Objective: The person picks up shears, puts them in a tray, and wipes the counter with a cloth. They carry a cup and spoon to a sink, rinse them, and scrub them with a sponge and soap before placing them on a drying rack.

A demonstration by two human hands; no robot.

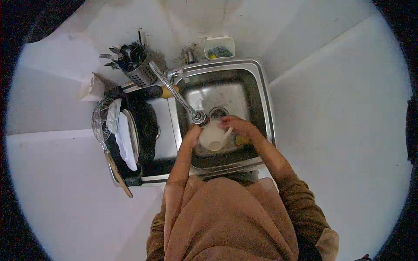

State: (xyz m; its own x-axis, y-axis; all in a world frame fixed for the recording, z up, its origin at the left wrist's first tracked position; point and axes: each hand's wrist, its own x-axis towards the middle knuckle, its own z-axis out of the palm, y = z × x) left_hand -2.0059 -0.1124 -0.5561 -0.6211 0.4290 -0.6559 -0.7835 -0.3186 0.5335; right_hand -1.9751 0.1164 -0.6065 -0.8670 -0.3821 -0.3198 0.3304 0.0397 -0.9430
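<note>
Over the sink basin [230, 93], a white cup [213, 135] with a handle is held below the end of a flexible metal faucet [176, 93]. My left hand [193, 134] is closed against the cup's left side. My right hand [233, 124] is at its upper right, near the handle, with the fingers curled round it. Both hands and the cup are slightly blurred. A yellowish sponge-like item [242, 140] lies in the basin under my right wrist. The drain [218, 113] shows just beyond the cup.
On the left, a black rack [130, 177] holds plates [126, 139] and a wire strainer [102, 119] with a wooden handle. A metal holder [143, 74] with cutlery stands behind. A white caddy [220, 42] with scrubbers hangs behind the basin. A yellow item [170, 91] lies by the divider.
</note>
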